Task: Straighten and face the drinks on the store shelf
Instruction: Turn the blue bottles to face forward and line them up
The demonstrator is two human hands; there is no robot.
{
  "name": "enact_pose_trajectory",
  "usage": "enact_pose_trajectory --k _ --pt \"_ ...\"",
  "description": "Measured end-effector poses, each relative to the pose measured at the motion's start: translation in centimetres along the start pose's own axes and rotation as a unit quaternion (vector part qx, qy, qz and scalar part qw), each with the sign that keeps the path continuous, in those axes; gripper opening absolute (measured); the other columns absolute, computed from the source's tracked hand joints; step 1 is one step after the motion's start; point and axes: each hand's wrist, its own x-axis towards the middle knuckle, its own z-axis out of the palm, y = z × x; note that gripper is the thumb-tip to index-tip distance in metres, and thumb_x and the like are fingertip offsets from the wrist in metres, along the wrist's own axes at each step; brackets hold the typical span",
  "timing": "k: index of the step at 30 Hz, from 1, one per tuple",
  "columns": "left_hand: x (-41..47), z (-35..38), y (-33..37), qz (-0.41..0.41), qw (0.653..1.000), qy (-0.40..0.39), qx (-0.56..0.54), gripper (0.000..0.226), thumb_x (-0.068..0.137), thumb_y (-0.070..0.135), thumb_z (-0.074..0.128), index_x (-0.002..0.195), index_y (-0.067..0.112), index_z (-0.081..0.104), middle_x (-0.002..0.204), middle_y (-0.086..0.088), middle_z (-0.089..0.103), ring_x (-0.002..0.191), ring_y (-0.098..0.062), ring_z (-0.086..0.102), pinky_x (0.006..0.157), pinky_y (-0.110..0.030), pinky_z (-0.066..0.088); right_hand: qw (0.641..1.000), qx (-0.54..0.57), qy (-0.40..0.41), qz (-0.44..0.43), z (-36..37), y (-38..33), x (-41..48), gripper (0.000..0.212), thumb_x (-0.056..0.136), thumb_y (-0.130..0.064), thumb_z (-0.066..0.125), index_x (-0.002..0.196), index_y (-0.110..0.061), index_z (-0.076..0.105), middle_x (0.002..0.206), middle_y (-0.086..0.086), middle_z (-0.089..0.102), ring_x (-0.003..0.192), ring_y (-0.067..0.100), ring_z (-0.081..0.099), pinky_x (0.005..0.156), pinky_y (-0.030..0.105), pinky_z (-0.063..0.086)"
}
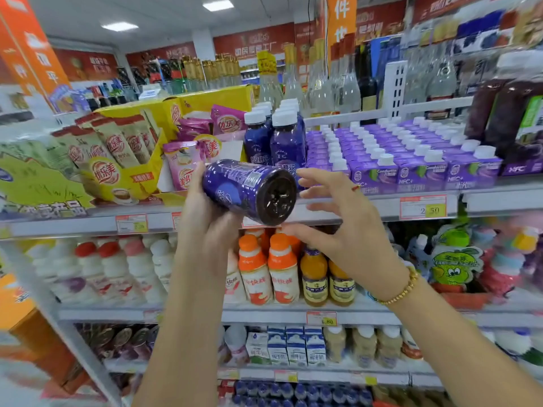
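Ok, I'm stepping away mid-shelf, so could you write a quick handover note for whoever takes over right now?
Left hand grips the purple bottle, tipped on its side with its base toward the camera, in front of the upper shelf.
Right hand open, fingers spread beside the bottle's base; contact unclear.
Matching bottles stand upright on that shelf, left of the purple cartons.
Done: cartons sit in tidy rows.
Left: stand the held bottle upright with its mates, label forward.
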Motion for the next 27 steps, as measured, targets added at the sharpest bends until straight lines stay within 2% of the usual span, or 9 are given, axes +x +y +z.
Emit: enact_pose_trajectory --k 4,7,11,13,16,19,22,25,27 --pt "-0.1 -2.1 -0.7 -0.080 0.996 -0.032 0.010 0.041 0.094 0.030 0.048 0.098 -0.008 0.064 0.083 -0.023 0.071 0.073 -0.028 0.072 0.064 -0.043 0.058 0.999 0.024 0.001 -0.047 -0.4 -2.2 -0.3 0.068 0.074 -0.028 0.079 0.130 -0.025 0.042 0.124 -0.003 0.050 0.109 0.008 0.056 0.092 0.024 0.048" --pt "-0.5 -3.6 -1.3 -0.168 0.981 -0.078 -0.049 0.051 0.096 0.027 0.051 0.121 -0.017 0.052 0.115 -0.039 0.057 0.093 -0.047 0.065 0.066 -0.054 0.057 0.995 -0.002 -0.023 -0.092 -0.4 -2.5 -0.5 0.065 0.075 -0.023 0.079 0.130 -0.020 0.045 0.125 -0.001 0.049 0.113 0.007 0.052 0.095 0.024 0.047" --pt "-0.8 -3.6 -2.6 -0.135 0.990 -0.044 -0.010 0.060 0.102 0.034 0.033 0.103 -0.018 0.064 0.107 -0.034 0.063 0.093 -0.039 0.068 0.076 -0.046 0.055 0.987 -0.074 -0.040 -0.134 -0.3 -2.1 -0.8 0.053 0.082 -0.020 0.073 0.130 -0.017 0.051 0.128 0.010 0.050 0.112 0.015 0.054 0.095 0.029 0.048" --pt "-1.1 -3.2 -3.1 -0.126 0.992 -0.013 -0.014 0.056 0.100 0.036 0.040 0.122 -0.014 0.054 0.121 -0.028 0.058 0.111 -0.038 0.059 0.067 -0.040 0.059 0.981 -0.113 -0.051 -0.146 -0.3 -1.7 -0.9 0.050 0.087 -0.024 0.067 0.133 -0.022 0.049 0.130 0.009 0.048 0.106 0.016 0.056 0.094 0.026 0.047" --pt "-0.9 -3.2 -3.6 -0.123 0.992 0.004 0.002 0.059 0.094 0.046 0.048 0.123 -0.005 0.053 0.114 -0.025 0.063 0.109 -0.034 0.060 0.083 -0.044 0.054 0.973 -0.169 -0.061 -0.148 -0.1 -1.3 -1.4 0.051 0.083 -0.029 0.068 0.131 -0.022 0.051 0.123 0.007 0.049 0.098 0.014 0.056 0.082 0.018 0.048" --pt "-0.9 -3.9 -4.2 -0.077 0.997 -0.016 0.014 0.040 0.086 0.044 0.056 0.093 0.005 0.061 0.083 -0.011 0.068 0.081 -0.021 0.065 0.086 -0.035 0.052 0.989 -0.134 -0.044 -0.052 -0.1 -1.4 -2.1 0.056 0.072 -0.039 0.077 0.119 -0.023 0.052 0.111 -0.003 0.056 0.091 0.006 0.057 0.075 0.021 0.051" --pt "-0.9 -3.9 -4.7 -0.010 0.994 -0.093 -0.061 0.029 0.073 0.034 0.069 0.086 0.011 0.058 0.079 -0.002 0.065 0.078 -0.015 0.063 0.084 -0.032 0.052 0.989 0.018 -0.040 0.141 0.2 -1.7 -2.3 0.048 0.068 -0.049 0.075 0.099 -0.022 0.051 0.084 -0.012 0.066 0.072 0.006 0.063 0.061 0.020 0.051" --pt "-0.8 -3.6 -4.7 0.087 0.988 -0.128 -0.023 0.032 0.067 0.027 0.079 0.082 0.009 0.056 0.078 -0.002 0.063 0.076 -0.017 0.063 0.078 -0.032 0.053 0.910 0.243 -0.075 0.329 0.6 -1.3 -2.3 0.061 0.074 -0.057 0.066 0.105 -0.006 0.054 0.071 -0.001 0.067 0.052 0.018 0.060 0.048 0.029 0.047" --pt "-0.9 -3.1 -4.7 0.106 0.990 -0.084 0.024 0.023 0.079 0.024 0.071 0.076 0.008 0.055 0.072 -0.003 0.061 0.070 -0.016 0.062 0.067 -0.028 0.055 0.886 0.292 -0.084 0.349 0.5 -0.8 -2.4 0.062 0.076 -0.057 0.067 0.113 -0.010 0.054 0.088 0.003 0.069 0.065 0.020 0.066 0.057 0.031 0.053"
